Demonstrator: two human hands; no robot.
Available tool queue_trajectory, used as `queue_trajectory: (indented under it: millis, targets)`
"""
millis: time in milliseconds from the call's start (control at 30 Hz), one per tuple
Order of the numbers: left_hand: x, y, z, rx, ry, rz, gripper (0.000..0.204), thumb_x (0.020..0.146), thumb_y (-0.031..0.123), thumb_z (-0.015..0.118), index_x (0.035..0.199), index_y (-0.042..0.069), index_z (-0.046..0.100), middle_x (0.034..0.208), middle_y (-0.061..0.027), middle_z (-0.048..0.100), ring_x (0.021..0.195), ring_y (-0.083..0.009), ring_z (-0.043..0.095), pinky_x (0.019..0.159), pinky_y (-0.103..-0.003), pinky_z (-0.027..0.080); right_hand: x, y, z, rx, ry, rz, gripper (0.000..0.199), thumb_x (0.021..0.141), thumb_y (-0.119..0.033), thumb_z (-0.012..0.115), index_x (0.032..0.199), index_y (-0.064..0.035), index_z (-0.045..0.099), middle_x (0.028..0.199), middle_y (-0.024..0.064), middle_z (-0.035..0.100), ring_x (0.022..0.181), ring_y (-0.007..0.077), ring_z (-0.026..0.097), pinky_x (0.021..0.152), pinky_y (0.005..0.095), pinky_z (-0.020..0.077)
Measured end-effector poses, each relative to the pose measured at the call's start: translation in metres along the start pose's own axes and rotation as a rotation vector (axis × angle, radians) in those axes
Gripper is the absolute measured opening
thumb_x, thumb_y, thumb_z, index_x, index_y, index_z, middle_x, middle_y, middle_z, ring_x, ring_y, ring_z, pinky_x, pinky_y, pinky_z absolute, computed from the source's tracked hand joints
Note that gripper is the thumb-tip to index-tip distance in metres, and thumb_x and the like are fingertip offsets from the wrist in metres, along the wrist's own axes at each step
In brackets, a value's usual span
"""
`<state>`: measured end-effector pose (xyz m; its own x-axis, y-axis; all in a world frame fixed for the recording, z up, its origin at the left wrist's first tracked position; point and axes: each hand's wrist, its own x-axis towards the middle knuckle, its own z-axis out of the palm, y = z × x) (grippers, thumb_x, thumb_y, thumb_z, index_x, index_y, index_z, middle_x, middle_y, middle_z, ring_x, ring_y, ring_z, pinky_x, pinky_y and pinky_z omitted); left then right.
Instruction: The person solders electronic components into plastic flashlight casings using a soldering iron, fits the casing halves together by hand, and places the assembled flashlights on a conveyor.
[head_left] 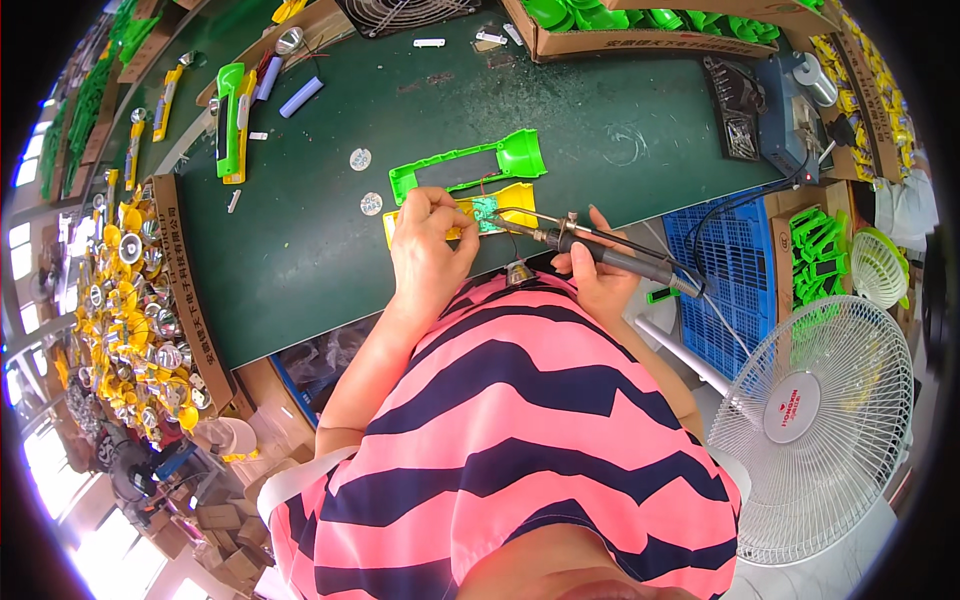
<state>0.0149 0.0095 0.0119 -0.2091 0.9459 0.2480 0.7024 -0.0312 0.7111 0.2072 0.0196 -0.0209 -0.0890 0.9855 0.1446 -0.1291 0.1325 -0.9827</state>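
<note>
The right hand (604, 290) is gripping a black-handled soldering iron (645, 267); the left hand (430, 245), grip unclear, is curling over a yellow plastic casing (518, 198).

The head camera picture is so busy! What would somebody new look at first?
Probably the pink-and-navy zigzag top filling the lower middle, then the big round white fan at the lower right. Next, above the top, the right hand holds a soldering iron near a small green circuit board in a yellow shell, by the green table's near edge.
</note>
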Motion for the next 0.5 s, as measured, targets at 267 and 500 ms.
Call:
queue_trajectory:
  millis: [267, 500]
  targets:
    - [0.003, 0.001, -0.001, 0.029, -0.005, 0.027, 0.010, 0.060, 0.000, 0.066, 0.065, 0.002, 0.058, 0.085, -0.0076, 0.051, 0.078, -0.0243, 0.051, 0.068, -0.034, 0.042, 0.000, 0.000, 0.005, 0.045, 0.047, 0.019, 0.033, 0.080, 0.004, 0.054, 0.112, 0.0102, 0.046, 0.098, 0.0211, 0.059, 0.061, 0.0164, 0.062, 0.053, 0.0229, 0.0520]
    - [0.008, 0.002, -0.003, 0.107, -0.049, 0.047, 0.006, 0.064, 0.002, 0.064, 0.067, 0.003, 0.059, 0.087, -0.0076, 0.053, 0.074, -0.0225, 0.055, 0.060, -0.032, 0.046, 0.004, -0.010, -0.001, 0.009, 0.055, 0.007, 0.022, 0.079, 0.002, 0.056, 0.100, 0.0075, 0.053, 0.078, 0.0148, 0.063, 0.061, 0.0145, 0.063, 0.080, 0.0328, 0.0365]
